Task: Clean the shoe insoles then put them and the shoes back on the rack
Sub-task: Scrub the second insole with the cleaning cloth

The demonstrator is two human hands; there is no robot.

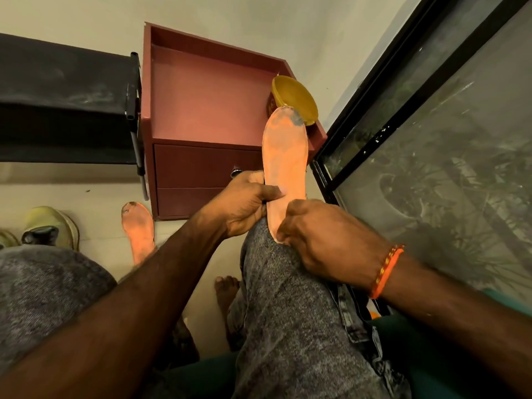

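Orange foam, smudged grey and darkest at the toe, makes up the insole (283, 162) held up over the person's right knee (276, 272). Its heel end sits down between both hands and its toe points away, overlapping the view of a yellow round container (296, 96) on the reddish-brown cabinet (201, 99). The left hand (244, 204) grips the insole's left edge near the heel, thumb laid across the orange face and fingers curled behind. The right hand (319, 240) closes on the heel end from the right, fingers curled round the edge; an orange thread bracelet (385, 272) circles that wrist.

A second orange insole (138, 231), just as soiled, lies flat on the pale floor left of the left forearm, near the cabinet's lower corner. Further left on the floor stands a pale yellow-green shoe (54, 223), with part of another at the frame's edge. A black shelf of the shoe rack (66, 102) juts in from the left, just beside the cabinet. A dark-framed window (431, 116) runs along the right.
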